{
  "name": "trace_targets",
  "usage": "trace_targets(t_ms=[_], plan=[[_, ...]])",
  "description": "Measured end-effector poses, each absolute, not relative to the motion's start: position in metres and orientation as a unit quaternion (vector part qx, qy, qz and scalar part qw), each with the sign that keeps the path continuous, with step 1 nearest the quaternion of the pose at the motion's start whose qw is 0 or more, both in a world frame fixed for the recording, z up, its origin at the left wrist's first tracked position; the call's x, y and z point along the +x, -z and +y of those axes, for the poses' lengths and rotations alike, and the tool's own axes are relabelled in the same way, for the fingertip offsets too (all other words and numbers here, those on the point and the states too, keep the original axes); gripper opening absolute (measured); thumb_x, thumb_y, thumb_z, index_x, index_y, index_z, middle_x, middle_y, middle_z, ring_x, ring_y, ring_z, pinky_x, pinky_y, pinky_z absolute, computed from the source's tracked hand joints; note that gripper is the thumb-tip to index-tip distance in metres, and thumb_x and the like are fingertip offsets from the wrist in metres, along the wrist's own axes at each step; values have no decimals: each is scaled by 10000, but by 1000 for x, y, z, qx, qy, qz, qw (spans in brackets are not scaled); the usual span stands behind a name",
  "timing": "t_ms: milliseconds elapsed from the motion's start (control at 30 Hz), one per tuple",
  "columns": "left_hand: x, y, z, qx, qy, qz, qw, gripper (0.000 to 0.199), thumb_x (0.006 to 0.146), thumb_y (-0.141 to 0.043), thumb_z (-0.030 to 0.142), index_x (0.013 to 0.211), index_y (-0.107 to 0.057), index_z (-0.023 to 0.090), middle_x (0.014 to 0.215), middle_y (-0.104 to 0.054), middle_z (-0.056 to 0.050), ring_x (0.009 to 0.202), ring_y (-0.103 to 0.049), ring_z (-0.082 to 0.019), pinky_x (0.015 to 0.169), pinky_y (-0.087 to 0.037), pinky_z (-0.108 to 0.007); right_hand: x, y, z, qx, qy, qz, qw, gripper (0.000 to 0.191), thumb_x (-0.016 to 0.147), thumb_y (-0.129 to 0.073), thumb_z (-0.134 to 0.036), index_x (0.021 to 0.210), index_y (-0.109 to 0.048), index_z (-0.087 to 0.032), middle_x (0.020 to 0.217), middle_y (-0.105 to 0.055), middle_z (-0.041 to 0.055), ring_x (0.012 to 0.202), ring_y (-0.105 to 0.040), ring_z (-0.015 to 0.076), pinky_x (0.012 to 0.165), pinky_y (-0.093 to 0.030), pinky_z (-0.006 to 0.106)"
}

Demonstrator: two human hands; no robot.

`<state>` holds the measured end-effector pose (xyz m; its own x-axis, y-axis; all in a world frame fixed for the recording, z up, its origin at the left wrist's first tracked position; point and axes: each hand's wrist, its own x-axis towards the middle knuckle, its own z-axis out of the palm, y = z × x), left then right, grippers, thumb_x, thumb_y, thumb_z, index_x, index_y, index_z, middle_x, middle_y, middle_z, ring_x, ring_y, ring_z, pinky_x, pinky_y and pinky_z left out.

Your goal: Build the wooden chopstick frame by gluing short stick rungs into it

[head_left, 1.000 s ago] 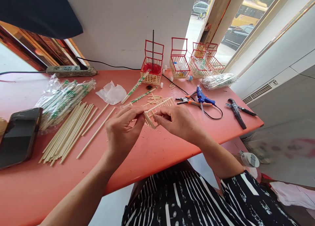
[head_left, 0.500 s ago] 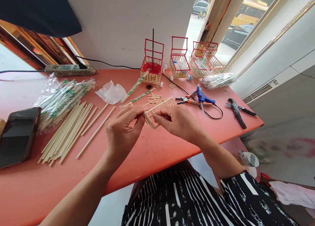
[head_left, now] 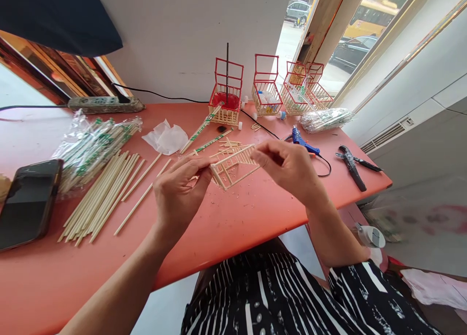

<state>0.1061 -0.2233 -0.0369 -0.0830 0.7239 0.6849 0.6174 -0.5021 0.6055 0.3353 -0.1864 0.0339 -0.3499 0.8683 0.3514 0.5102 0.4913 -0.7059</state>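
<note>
The left hand [head_left: 178,191] pinches one end of a half-built stick frame [head_left: 233,165] just above the bench [head_left: 233,218], several rungs already fixed, while the right hand [head_left: 288,167] hovers loosely curled beside it, holding nothing, with loose sticks [head_left: 102,194] unused

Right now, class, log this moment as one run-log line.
left hand: holds stick frame | right hand: lifted off frame, empty | nearby: glue gun, loose chopsticks | surface: red table

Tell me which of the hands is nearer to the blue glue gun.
Right. The right hand hovers just in front of the blue glue gun; the left hand holds the stick frame, farther away.
</note>
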Motion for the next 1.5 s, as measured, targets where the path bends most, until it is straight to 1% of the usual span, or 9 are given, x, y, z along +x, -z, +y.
trace_targets(t_ms=[100,233,400,633,867,1067,1233,1400,1500], plan=[[105,37,-223,679,-542,492,45,165,955,-685,120,1017,-794,226,997,-818,2,976,-770,-149,899,-579,-241,354,-23,-169,-458,-253,-763,380,268,979,-697,-429,1021,-733,-166,887,-714,29,715,-584,117,668,-439,261],[106,37,-224,698,-533,478,16,170,980,-663,125,1032,-790,225,1008,-820,-8,974,-779,-149,901,-587,-245,368,-5,-155,-456,-312,-781,291,354,925,-741,-438,1151,-749,-166,1062,-757,81,875,-675,169,717,-497,279],[105,39,-224,729,-512,453,-33,161,985,-655,106,1037,-776,198,1009,-820,-31,966,-786,-152,894,-593,-237,367,7,-154,-428,-336,-793,272,255,945,-698,-387,1049,-782,-170,945,-764,49,869,-674,169,735,-490,280],[106,43,-223,756,-486,435,-50,184,1001,-642,89,1090,-771,186,1060,-825,-45,1016,-790,-141,932,-593,-210,368,20,-150,-432,-374,-773,276,224,922,-693,-397,938,-725,-176,857,-709,26,777,-624,146,670,-455,264],[102,49,-220,780,-461,421,-40,208,1025,-610,105,1152,-751,189,1123,-819,-57,1066,-788,-148,935,-604,-214,367,43,-149,-439,-388,-753,300,209,899,-709,-395,924,-677,-190,886,-724,35,742,-619,137,637,-468,253],[85,52,-229,802,-406,439,-7,267,1021,-585,83,1221,-722,193,1194,-793,-75,1117,-769,-161,973,-598,-241,364,52,-151,-408,-384,-771,302,231,905,-700,-409,981,-711,-191,931,-732,45,774,-642,149,691,-504,269],[75,56,-239,778,-409,477,-8,292,1029,-575,111,1254,-719,228,1247,-774,-74,1168,-750,-184,999,-591,-277,368,58,-153,-379,-365,-797,297,164,942,-671,-353,975,-714,-198,941,-720,34,783,-630,137,675,-481,247],[63,61,-246,740,-435,512,-35,222,1024,-613,160,1167,-757,248,1150,-807,-34,1087,-776,-183,997,-592,-284,372,63,-153,-365,-327,-827,275,167,968,-675,-355,930,-688,-193,905,-692,33,783,-610,143,663,-455,243],[58,65,-247,720,-448,528,-43,208,1019,-622,172,1132,-776,255,1088,-829,-13,1020,-793,-181,941,-605,-272,374,63,-154,-362,-320,-840,247,194,982,-683,-383,973,-695,-189,939,-697,50,823,-637,165,719,-483,263]])
